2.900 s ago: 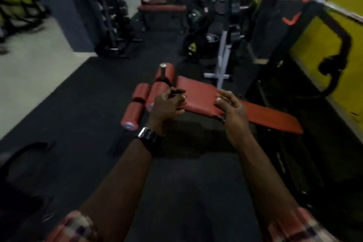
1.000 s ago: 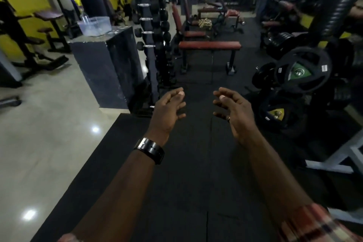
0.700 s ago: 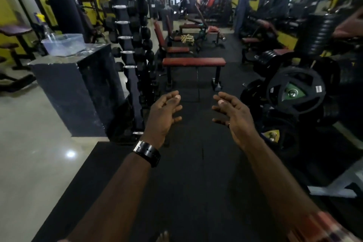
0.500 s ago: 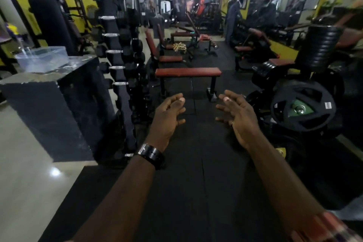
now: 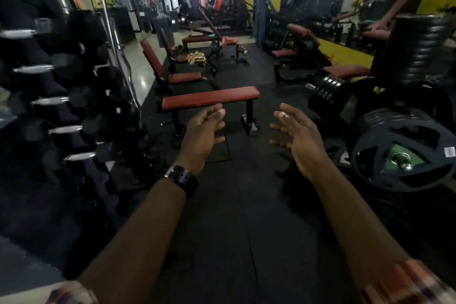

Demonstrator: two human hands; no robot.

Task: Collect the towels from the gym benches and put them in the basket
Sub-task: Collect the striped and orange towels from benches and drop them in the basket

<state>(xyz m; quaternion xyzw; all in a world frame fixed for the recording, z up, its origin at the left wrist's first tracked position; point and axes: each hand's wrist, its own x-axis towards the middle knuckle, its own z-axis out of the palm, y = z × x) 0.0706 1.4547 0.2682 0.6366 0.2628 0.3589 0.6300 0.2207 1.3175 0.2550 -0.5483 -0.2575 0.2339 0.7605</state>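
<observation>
My left hand (image 5: 203, 134) and my right hand (image 5: 299, 137) are held out in front of me, fingers apart, holding nothing. A red flat bench (image 5: 209, 99) stands crosswise just beyond them with a bare top. Behind it is a red incline bench (image 5: 172, 74). Farther back a crumpled yellowish towel (image 5: 196, 57) lies on another red bench seat. A teal cloth (image 5: 212, 36) shows on a far bench. No basket is in view.
A tall rack of black dumbbells (image 5: 66, 111) lines the left. Stacked weight plates (image 5: 399, 153) and a plate tree (image 5: 417, 47) stand on the right. Black rubber flooring (image 5: 237, 205) runs between them. A person (image 5: 262, 10) stands far back by the yellow wall.
The view has swung up from a red sit-up bench and advanced down the aisle. The flat bench is nearer, and the grey counter has slid out of view on the left. Both hands stay empty.
</observation>
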